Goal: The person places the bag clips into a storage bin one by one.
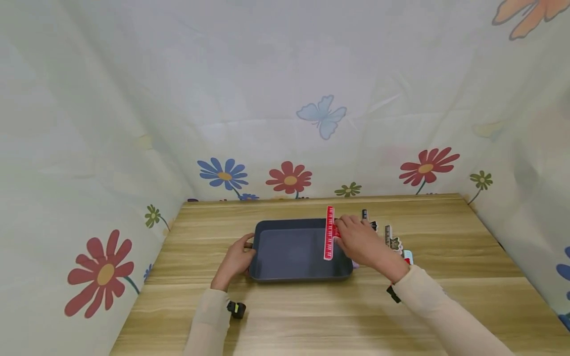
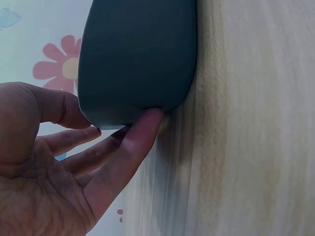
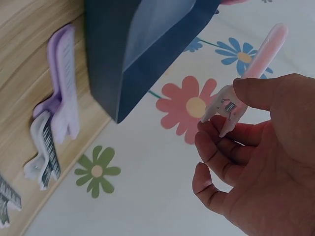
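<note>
A dark blue-grey rectangular tray lies on the wooden table. At its left end my left hand grips the wall; in the left wrist view that hand has one digit at the rim and others against the outer side. Over the tray's right end, my right hand pinches a red long-jawed clip printed with piano keys. Seen from the right wrist, the clip looks pinkish from its back, with a metal spring between thumb and fingers.
Right of the tray lie several similar clips: a black one, a grey-black one and a light blue one. A purple clip lies beside the tray wall. Flowered cloth hangs behind the table and at both sides.
</note>
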Motion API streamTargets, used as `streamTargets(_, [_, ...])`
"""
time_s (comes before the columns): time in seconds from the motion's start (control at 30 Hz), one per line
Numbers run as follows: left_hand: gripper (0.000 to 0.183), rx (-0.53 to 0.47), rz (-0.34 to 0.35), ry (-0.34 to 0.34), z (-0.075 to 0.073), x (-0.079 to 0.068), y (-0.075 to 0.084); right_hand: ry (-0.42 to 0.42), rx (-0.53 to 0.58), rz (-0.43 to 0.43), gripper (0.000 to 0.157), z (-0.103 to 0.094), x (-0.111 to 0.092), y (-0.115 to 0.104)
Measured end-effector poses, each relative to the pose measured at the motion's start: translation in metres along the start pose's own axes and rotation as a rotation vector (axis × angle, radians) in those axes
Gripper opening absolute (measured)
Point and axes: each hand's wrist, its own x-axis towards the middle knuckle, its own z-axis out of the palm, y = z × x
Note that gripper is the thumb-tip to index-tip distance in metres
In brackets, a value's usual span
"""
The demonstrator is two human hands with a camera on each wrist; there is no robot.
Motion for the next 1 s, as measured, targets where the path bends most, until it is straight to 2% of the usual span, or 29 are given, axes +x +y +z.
streamTargets(0.13, [0.06,0.003,0.007,0.007,0.001,0.002,-0.001,0.003,-0.008,-0.014,0.047,0.002,0.007,-0.007])
streamTargets(0.37, [0.059,-0.017,-0.001,-0.004,0.002,0.001,0.0,-0.042,0.027,-0.014,0.047,0.011,0.018,-0.02])
streamTargets(0.6, [0.059,-0.025,-0.007,-0.008,0.001,0.0,-0.002,-0.03,0.025,-0.043,0.044,0.021,0.029,-0.035])
streamTargets(1.0, [0.059,-0.025,-0.012,-0.002,0.002,0.001,-0.003,-0.085,0.059,-0.024,0.046,0.033,0.047,-0.059])
